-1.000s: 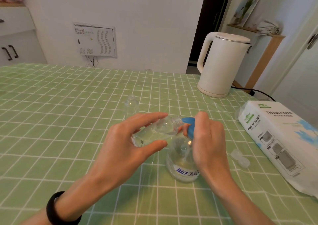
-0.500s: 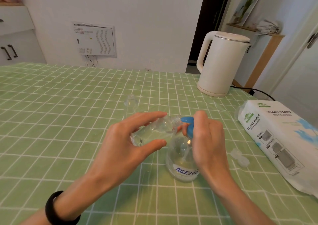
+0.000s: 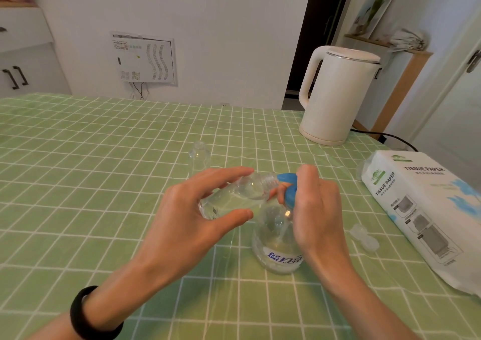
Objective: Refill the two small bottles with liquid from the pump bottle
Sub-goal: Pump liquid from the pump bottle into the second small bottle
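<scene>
Pinching a small bottle (image 3: 242,194) between thumb and fingers of the left hand (image 3: 182,225), tilted nearly flat with its mouth at the blue spout of the pump bottle (image 3: 276,238) (upright on the green checked tablecloth (image 3: 104,157)). Curling the right hand (image 3: 317,209) over the pump head. Farther back, a second small bottle (image 3: 199,154) standing upright.

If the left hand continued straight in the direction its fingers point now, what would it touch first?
Probably the blue pump head: the small bottle held by the left hand has its mouth at the spout, where the right hand rests. Depth is unclear.
</scene>
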`<state>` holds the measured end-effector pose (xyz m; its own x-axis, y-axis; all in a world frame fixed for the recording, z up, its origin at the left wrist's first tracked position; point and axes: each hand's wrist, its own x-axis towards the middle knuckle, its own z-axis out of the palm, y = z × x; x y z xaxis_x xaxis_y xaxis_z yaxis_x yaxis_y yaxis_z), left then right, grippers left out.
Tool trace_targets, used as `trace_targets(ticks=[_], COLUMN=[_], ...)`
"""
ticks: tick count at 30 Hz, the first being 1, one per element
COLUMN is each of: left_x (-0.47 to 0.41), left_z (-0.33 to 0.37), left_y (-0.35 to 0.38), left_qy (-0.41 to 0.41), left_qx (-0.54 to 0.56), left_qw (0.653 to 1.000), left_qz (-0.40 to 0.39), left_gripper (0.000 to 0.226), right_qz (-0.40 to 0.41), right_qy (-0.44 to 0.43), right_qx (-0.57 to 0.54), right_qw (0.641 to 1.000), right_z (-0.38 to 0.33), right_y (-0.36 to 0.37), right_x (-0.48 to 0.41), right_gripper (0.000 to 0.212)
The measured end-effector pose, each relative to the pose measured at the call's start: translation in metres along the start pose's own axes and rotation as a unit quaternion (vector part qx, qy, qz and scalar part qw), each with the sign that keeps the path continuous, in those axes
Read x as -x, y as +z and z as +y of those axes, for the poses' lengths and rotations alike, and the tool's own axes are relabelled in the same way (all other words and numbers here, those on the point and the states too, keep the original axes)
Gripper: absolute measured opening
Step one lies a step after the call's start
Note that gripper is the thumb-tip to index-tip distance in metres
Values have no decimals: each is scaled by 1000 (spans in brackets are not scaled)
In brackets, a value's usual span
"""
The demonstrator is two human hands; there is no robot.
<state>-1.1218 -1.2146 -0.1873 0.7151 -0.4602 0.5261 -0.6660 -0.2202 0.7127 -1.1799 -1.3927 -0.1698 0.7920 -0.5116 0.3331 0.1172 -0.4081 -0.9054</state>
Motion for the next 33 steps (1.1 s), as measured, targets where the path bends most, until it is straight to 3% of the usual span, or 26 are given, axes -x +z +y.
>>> trace_targets(ticks=[12, 19, 25, 33], left_x=[0, 0, 1, 0], left_z=[1, -1, 0, 0], left_y=[0, 1, 1, 0], left_qy=[0, 0, 5, 4], left_qx=[4, 3, 2, 2], left_qw=[1000, 1000, 1000, 1000], left_qz=[-1, 0, -1, 12], left_gripper=[54, 55, 55, 55], right_qz=[5, -2, 11, 12], right_qy=[13, -11, 22, 20], right_qx=[14, 10, 5, -6], right_qw=[1000, 1000, 1000, 1000], right_z=[2, 2, 5, 3], right_y=[1, -1, 1, 2], right_x=[1, 0, 1, 1], right_gripper=[69, 56, 72, 65])
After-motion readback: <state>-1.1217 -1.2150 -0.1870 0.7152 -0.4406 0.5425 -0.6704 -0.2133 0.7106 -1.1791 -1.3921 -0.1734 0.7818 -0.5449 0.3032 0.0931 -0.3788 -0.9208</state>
